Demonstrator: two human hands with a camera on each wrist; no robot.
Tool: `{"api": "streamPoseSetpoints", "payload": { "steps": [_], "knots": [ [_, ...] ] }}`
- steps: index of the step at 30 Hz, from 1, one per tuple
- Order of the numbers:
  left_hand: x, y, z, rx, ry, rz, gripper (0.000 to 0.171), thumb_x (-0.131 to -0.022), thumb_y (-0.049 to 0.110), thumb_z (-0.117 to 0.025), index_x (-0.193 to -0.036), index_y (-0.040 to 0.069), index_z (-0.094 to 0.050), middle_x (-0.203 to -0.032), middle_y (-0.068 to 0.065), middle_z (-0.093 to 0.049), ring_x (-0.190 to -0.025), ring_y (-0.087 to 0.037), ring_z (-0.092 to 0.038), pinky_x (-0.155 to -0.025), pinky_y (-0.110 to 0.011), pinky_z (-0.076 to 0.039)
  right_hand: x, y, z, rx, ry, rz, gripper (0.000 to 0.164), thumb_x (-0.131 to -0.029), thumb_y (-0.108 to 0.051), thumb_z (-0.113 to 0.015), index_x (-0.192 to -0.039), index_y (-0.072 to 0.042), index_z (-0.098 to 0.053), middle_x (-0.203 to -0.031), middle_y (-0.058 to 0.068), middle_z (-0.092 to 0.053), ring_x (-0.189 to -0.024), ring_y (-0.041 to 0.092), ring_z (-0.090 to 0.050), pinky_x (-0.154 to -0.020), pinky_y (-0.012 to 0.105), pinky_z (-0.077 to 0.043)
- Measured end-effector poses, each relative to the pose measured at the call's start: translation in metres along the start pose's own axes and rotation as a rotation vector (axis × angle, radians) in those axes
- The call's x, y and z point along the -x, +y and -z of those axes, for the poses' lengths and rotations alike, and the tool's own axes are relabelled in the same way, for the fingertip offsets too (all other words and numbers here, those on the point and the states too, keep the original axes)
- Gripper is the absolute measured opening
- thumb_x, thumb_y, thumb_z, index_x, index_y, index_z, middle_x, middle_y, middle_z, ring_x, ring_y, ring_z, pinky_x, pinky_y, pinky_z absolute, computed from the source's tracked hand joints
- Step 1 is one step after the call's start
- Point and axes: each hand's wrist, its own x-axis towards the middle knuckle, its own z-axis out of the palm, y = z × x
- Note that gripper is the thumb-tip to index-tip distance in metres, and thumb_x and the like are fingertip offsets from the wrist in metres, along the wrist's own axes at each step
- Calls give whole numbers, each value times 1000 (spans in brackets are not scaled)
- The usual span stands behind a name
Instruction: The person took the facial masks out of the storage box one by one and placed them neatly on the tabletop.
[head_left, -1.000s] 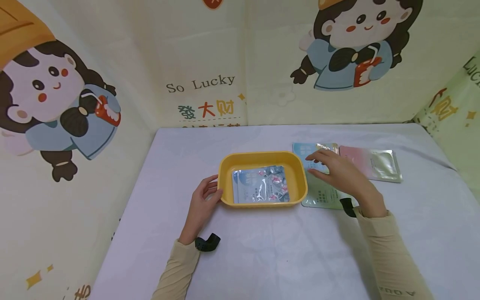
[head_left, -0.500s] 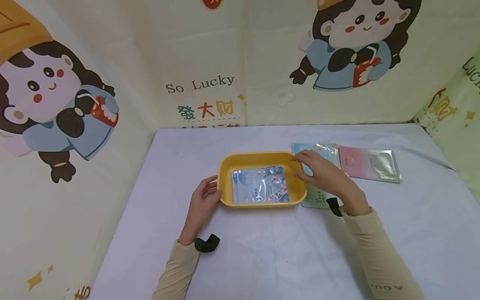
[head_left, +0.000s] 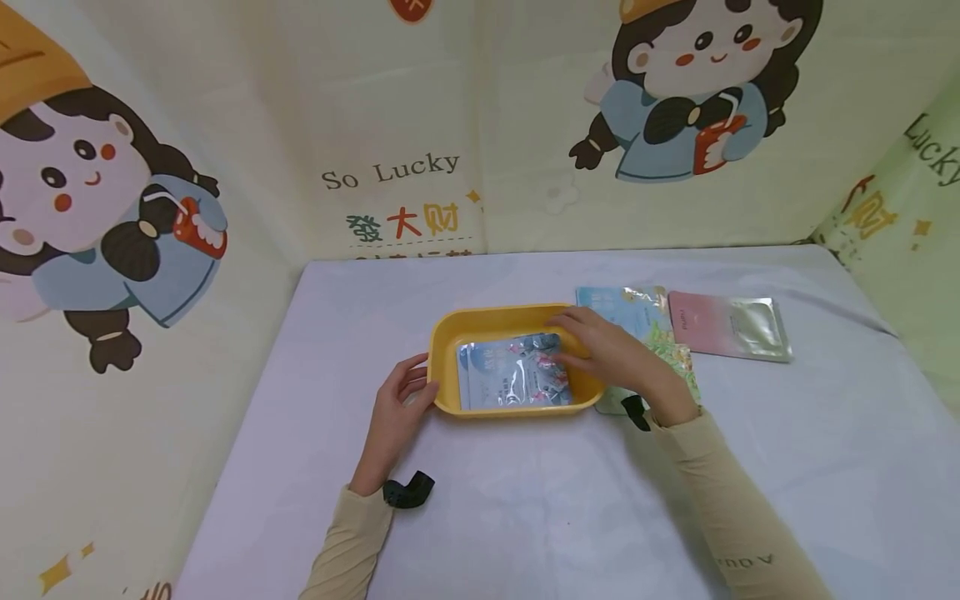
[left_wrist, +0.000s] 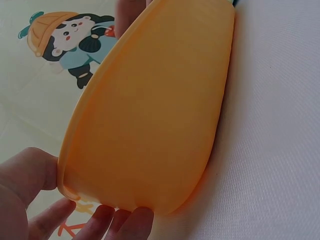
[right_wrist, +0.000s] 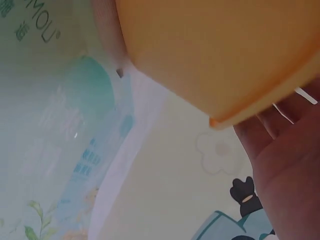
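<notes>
A yellow plastic tray point(head_left: 510, 318) stands on the white-covered table, with blue flowered foil sachets point(head_left: 506, 375) lying flat and overlapping inside. My left hand point(head_left: 393, 417) holds the tray's left end. In the left wrist view, thumb and fingertips meet around a corner of the tray point(left_wrist: 145, 110). My right hand point(head_left: 618, 358) reaches over the right rim, thumb and fingers apart, fingertips just above the sachets' right edge. The right wrist view has that hand point(right_wrist: 295, 155) across the tray's rim, its fingertips hidden behind the wall.
Right of the tray lie a light blue sachet point(head_left: 618, 307) and a green leafy sachet point(head_left: 678, 358), partly covered by my right arm. A pink and silver sachet point(head_left: 727, 325) lies farther right. A printed cloth wall point(head_left: 525, 200) rises behind the table.
My right hand has moved left, from above the green and blue sachets to over the inside of the tray. The left hand keeps its place at the tray's left end.
</notes>
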Motion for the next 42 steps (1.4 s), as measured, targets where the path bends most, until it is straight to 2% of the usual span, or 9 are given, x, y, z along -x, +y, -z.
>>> {"api": "streamPoseSetpoints", "payload": {
  "steps": [1, 8, 13, 21, 26, 30, 36, 42],
  "knots": [
    [-2, -4, 0, 4, 3, -9, 48, -95, 18, -67, -140, 22, -52, -133, -9, -58, -117, -24, -60, -84, -22, -57, -2, 0, -2, 1, -4, -1, 54, -91, -26, -73, -137, -5, -54, -141, 10, -51, -132, 30, -46, -109, 50, -43],
    [-2, -5, -1, 18, 7, -28, 46, -94, 18, -68, -138, 23, -54, -130, -8, -59, -115, -24, -60, -83, -23, -58, -6, 1, -10, 43, -6, 39, 58, -92, -31, -72, -139, -4, -52, -141, 11, -50, -131, 28, -46, -110, 47, -44],
    [-4, -5, -3, 25, -13, -40, 47, -94, 21, -69, -138, 22, -54, -130, -10, -59, -116, -25, -60, -83, -24, -58, -6, 3, -15, 49, -14, 18, 61, -92, -32, -72, -141, -5, -50, -143, 13, -50, -132, 30, -45, -110, 50, -42],
    [-4, -2, -3, -5, 4, -6, 46, -95, 19, -67, -139, 23, -53, -132, -8, -59, -117, -22, -60, -87, -21, -56, -12, 1, -20, 53, -51, -24, 65, -90, -37, -72, -143, -6, -49, -145, 11, -49, -133, 29, -46, -112, 49, -41],
    [-2, 4, -2, -9, -2, 31, 48, -96, 13, -65, -142, 16, -50, -134, -12, -57, -120, -26, -58, -86, -21, -56, -14, -1, -22, 87, -73, -37, 71, -88, -38, -74, -145, -6, -48, -147, 12, -48, -134, 29, -46, -111, 48, -41],
    [-2, 4, -1, -7, -5, 36, 49, -96, 11, -64, -143, 14, -49, -134, -14, -57, -121, -28, -58, -86, -21, -56, -16, -3, -23, 117, -77, -14, 74, -86, -39, -76, -144, -3, -48, -146, 14, -50, -133, 31, -47, -110, 48, -42],
    [-2, -3, 0, 4, 9, 8, 47, -95, 18, -67, -139, 22, -53, -132, -9, -59, -118, -23, -59, -87, -21, -56, -21, -6, -26, 120, -102, 2, 76, -85, -39, -76, -144, -1, -48, -145, 15, -50, -133, 32, -47, -111, 46, -41],
    [-2, -7, 0, 10, 14, -29, 46, -94, 20, -69, -137, 23, -54, -130, -8, -60, -116, -24, -60, -86, -21, -56, -24, -9, -29, 147, -119, -3, 76, -84, -40, -77, -144, -2, -48, -145, 16, -50, -132, 32, -48, -111, 46, -41]
  ]
}}
